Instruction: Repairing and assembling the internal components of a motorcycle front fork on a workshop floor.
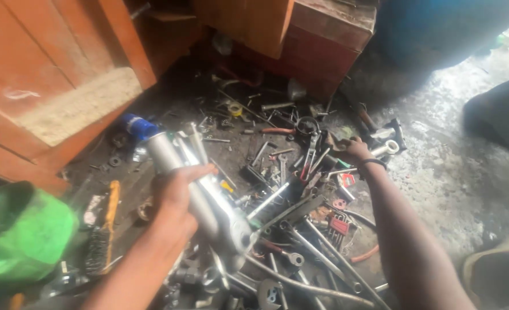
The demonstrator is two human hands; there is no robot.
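While L hand (177, 192) clamps ratchet (200, 192), R hand (349, 150) reaches into tools (300, 229); grip unclear.

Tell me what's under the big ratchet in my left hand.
Under the ratchet, held in the left hand, lie piled wrenches and sockets on the floor; whatever sits directly beneath its head is covered.

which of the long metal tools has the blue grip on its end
The big ratchet wrench held in the left hand; its handle end carries a blue grip, while the loose wrenches on the floor are bare metal.
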